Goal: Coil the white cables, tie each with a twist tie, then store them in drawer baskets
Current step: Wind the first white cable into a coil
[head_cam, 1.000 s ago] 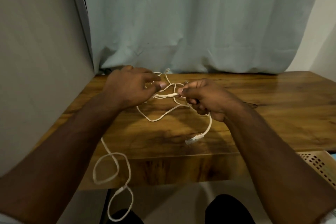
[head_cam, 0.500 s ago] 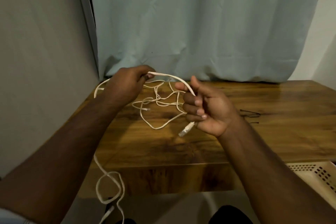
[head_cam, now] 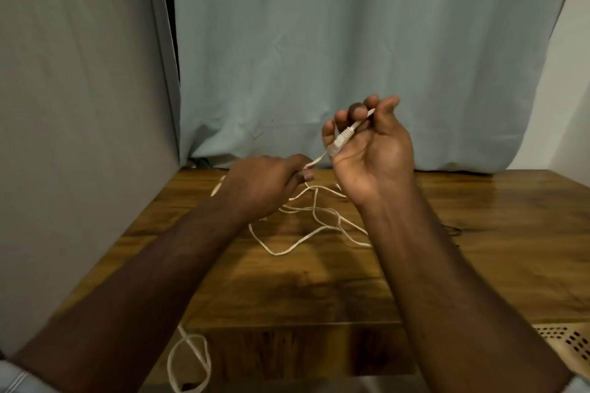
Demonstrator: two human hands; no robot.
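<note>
I am gripping the cable in both hands — right hand holding the plug end, left hand pinching the run — and the slack below them is risking a knot.

The cable was white, its plug a paler, greyish white. The table showed streaked golden-brown wood grain with darker patches. The curtain was plain pale blue-grey. The basket was beige, dotted with dark perforations.
</note>
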